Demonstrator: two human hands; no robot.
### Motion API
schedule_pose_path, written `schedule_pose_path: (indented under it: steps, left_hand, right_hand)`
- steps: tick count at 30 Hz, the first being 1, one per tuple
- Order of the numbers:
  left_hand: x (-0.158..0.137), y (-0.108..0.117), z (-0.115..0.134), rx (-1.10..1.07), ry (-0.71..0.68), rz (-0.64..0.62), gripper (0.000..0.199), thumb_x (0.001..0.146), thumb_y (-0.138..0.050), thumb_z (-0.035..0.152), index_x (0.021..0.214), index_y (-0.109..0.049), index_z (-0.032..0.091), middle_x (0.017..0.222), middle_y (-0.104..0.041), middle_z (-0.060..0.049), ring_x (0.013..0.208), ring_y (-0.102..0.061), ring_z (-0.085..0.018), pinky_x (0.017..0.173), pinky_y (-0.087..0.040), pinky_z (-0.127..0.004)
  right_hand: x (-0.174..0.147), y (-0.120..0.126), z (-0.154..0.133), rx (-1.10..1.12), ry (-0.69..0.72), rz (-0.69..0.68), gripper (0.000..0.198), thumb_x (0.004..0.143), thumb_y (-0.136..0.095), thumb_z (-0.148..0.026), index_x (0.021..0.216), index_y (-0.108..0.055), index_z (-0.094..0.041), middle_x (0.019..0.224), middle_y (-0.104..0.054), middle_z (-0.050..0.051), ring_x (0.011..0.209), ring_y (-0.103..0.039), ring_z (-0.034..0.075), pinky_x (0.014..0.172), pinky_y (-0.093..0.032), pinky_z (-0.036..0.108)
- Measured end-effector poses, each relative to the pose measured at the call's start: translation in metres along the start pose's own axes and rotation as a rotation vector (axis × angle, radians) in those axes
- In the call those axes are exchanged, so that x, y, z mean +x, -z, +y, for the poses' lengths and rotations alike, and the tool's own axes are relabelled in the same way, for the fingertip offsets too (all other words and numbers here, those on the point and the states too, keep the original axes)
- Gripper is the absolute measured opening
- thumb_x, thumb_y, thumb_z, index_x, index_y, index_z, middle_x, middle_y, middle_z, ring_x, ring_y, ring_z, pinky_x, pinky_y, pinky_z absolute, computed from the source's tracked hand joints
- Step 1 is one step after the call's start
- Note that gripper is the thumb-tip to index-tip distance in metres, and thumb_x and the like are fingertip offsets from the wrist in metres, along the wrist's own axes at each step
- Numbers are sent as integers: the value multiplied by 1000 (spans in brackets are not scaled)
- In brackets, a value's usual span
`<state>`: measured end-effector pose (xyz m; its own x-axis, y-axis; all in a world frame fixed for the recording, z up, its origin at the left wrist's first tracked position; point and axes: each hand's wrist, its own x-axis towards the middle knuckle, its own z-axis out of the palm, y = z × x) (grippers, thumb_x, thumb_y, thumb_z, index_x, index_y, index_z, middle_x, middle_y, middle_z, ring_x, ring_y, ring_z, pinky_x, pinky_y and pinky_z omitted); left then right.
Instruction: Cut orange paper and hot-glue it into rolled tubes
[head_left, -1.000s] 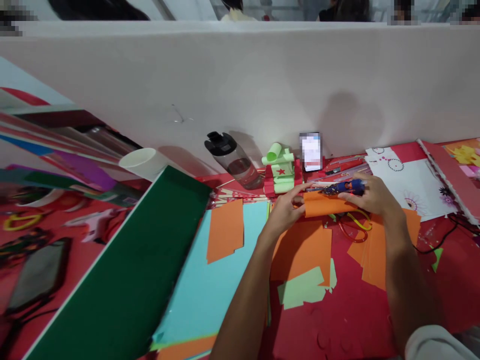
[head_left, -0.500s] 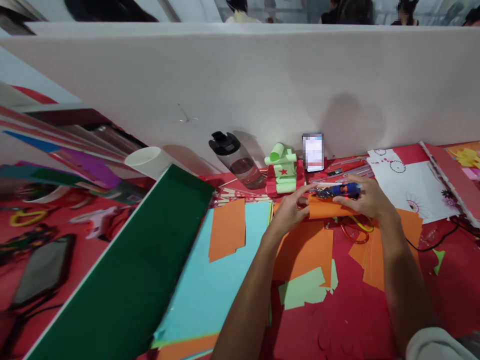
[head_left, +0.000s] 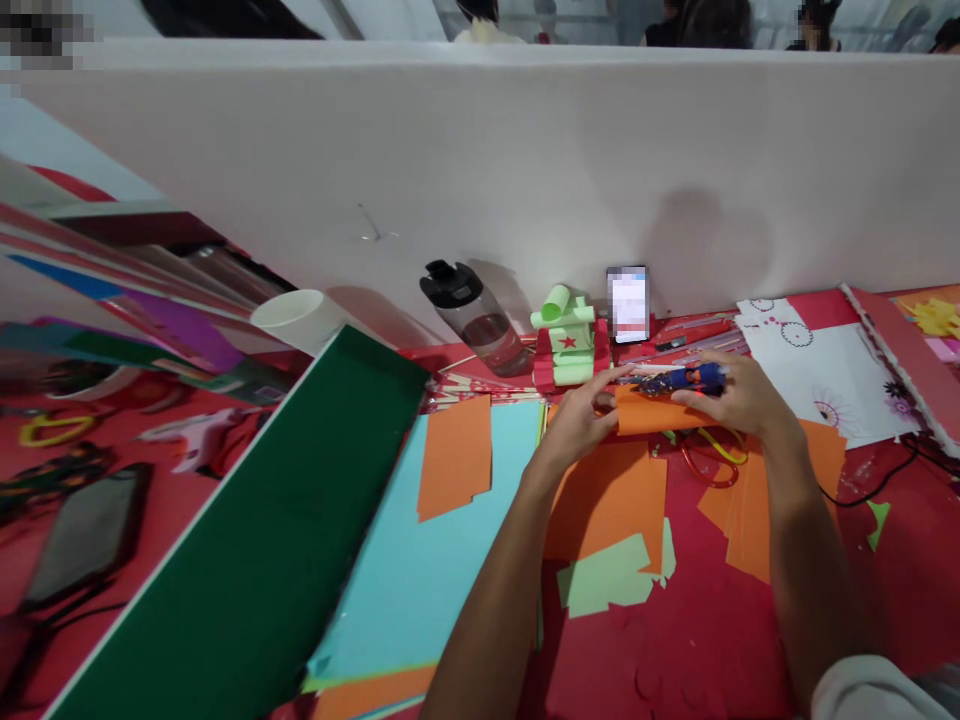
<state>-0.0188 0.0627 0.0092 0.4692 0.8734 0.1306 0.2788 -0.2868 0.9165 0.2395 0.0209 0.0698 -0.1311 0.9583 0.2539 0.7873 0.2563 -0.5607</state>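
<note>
My left hand [head_left: 581, 415] is closed on the left end of a curled orange paper sheet [head_left: 652, 415], held just above the table. In my right hand [head_left: 739, 395] is a blue glue gun [head_left: 686, 380], its dark nozzle end pointing left along the top edge of that sheet. The right fingers wrap around its grip and hide part of it. Below the hands lie more orange paper sheets [head_left: 600, 500] and a pale green paper scrap [head_left: 611, 580]. Scissors [head_left: 712, 465] with red and yellow handles rest beneath the right wrist. A green paper tank model [head_left: 570, 345] stands just behind my left hand.
A green board [head_left: 247, 530] slants across the left, beside light blue paper [head_left: 420, 580]. A water bottle [head_left: 480, 320], a white cup [head_left: 300, 320] and a lit phone [head_left: 628, 305] stand near the white partition [head_left: 480, 160]. A black cable [head_left: 870, 490] runs on the right.
My right hand and the glue gun have shifted very slightly right. My left hand keeps its hold on the orange paper; the rest looks the same.
</note>
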Motion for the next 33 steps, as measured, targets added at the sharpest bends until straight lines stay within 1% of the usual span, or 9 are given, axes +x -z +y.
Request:
schedule_pose_path:
  steps: [3, 6, 12, 17, 21, 26, 29, 33]
  left_hand:
    - [0, 0, -1, -15, 13, 0, 76, 72, -55, 5, 146, -59, 19, 67, -60, 4, 61, -49, -10, 58, -39, -18]
    - [0, 2, -4, -26, 21, 17, 75, 73, -57, 6, 147, -58, 19, 70, -63, 3, 63, -52, -11, 61, -42, -18]
    - [-2, 4, -5, -11, 27, 30, 76, 74, -58, 8, 149, -56, 20, 71, -65, 3, 65, -54, -11, 62, -43, -18]
    - [-2, 6, -3, -22, 15, 30, 75, 76, -58, 10, 150, -55, 20, 72, -66, 3, 65, -55, -10, 64, -44, -19]
    - [-1, 7, -2, -31, 16, 45, 71, 78, -62, 16, 149, -57, 19, 75, -70, 1, 68, -60, -12, 67, -47, -21]
    - [-1, 7, -1, -29, 18, 44, 73, 77, -60, 13, 149, -57, 19, 69, -68, 3, 64, -58, -11, 68, -47, -21]
    - [-1, 7, -2, -41, 15, 37, 72, 77, -61, 13, 149, -57, 19, 71, -69, 2, 65, -58, -11, 67, -47, -21]
    - [-1, 8, -4, -49, 24, 53, 71, 78, -62, 14, 148, -58, 20, 73, -69, 1, 68, -60, -12, 66, -47, -21]
  right_hand:
    - [0, 1, -2, -9, 5, -32, 37, 85, -73, -60, 88, -65, -24, 87, -71, 6, 80, -66, 25, 69, -47, 37]
    - [0, 4, -4, -19, 7, -58, 36, 86, -72, -60, 85, -65, -24, 84, -70, 5, 78, -65, 24, 69, -46, 37]
    - [-1, 8, -1, -2, -15, -8, 39, 86, -72, -60, 80, -62, -24, 82, -70, 4, 73, -62, 22, 68, -44, 35]
    - [0, 6, -1, -19, 27, -41, 41, 87, -70, -61, 78, -58, -24, 81, -68, 3, 74, -60, 21, 69, -43, 34]
    - [-2, 8, 3, -10, -20, -33, 42, 85, -71, -63, 78, -57, -24, 76, -66, 2, 69, -59, 20, 67, -43, 34]
    - [-2, 10, 2, -13, -35, 9, 44, 84, -71, -65, 75, -54, -25, 74, -64, 2, 67, -57, 20, 64, -41, 34]
    - [-2, 10, 0, 15, -34, -12, 43, 84, -71, -64, 74, -54, -25, 75, -65, 2, 67, -58, 20, 63, -42, 33]
    - [-3, 12, 6, -28, -32, -17, 43, 84, -70, -63, 74, -56, -24, 74, -65, 2, 66, -57, 20, 64, -42, 34]
